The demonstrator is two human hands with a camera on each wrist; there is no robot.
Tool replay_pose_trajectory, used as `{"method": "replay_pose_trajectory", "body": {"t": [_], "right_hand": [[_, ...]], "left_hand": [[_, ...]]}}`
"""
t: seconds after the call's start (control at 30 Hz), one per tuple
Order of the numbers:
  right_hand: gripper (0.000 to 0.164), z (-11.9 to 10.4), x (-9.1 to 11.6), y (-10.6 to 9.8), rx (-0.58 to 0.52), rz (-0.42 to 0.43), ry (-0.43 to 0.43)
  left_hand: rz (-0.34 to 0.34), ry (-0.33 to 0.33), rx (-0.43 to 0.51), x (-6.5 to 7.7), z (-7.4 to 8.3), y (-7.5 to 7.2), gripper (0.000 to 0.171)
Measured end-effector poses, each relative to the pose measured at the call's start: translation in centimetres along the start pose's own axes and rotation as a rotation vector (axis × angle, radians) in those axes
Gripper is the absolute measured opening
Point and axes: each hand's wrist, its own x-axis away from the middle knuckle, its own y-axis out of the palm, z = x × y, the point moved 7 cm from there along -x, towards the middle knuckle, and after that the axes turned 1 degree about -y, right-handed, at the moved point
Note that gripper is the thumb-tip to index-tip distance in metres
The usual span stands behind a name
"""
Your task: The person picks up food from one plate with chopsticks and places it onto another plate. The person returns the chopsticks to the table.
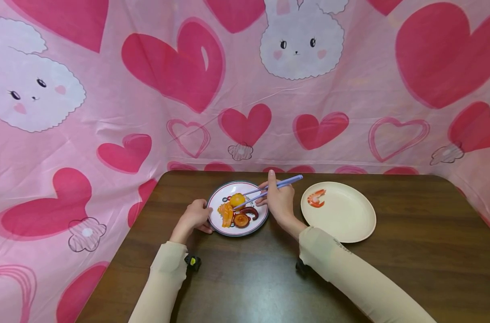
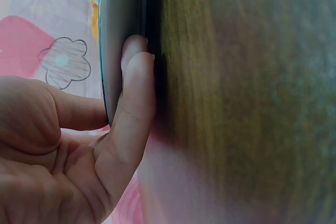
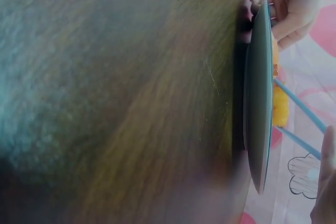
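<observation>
My left hand pinches the rim of a round white plate with a dark edge, thumb on top and fingers beneath. My right hand holds a pair of light purple chopsticks, their tips on either side of a yellow ball-shaped piece of food. Around it on the plate lie orange-and-white striped slices, a round brown piece and a dark red curled piece. In the right wrist view, the chopsticks' tips reach down beside the yellow piece.
To the right stands a cream oval plate with an orange-red shrimp near its left side. Both plates are on a dark brown wooden table. A pink cloth with hearts and rabbits hangs behind and at the sides.
</observation>
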Motion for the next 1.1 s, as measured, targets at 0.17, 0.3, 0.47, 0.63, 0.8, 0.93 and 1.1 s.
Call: {"method": "replay_pose_trajectory", "body": {"t": [0.17,0.3,0.47,0.63,0.8,0.93,1.1], "right_hand": [[0.071,0.0,0.0,0.0,0.001,0.0,0.0],[0.071,0.1,0.0,-0.1,0.009,0.002,-0.004],[0.07,0.1,0.0,-0.1,0.002,-0.007,-0.002],[0.07,-0.1,-0.1,-0.2,-0.043,-0.029,-0.008],[0.07,-0.5,-0.4,-0.9,-0.109,-0.024,0.0],[0.061,-0.7,-0.6,-1.6,-0.174,-0.011,0.044],[0.044,-1.0,-0.4,-2.8,-0.203,-0.031,0.08]], "left_hand": [[0.0,-0.004,-0.003,0.0,0.0,0.0,0.026],[-0.001,-0.005,-0.003,0.1,0.0,0.0,0.026],[-0.002,-0.009,-0.008,0.0,-0.1,0.0,0.027],[-0.002,-0.004,-0.007,0.0,0.0,0.0,0.028],[-0.001,-0.004,-0.006,0.0,0.1,0.0,0.027],[-0.002,-0.008,-0.006,0.1,0.2,-0.1,0.028],[-0.002,-0.007,-0.011,0.1,0.2,0.0,0.028]]}}
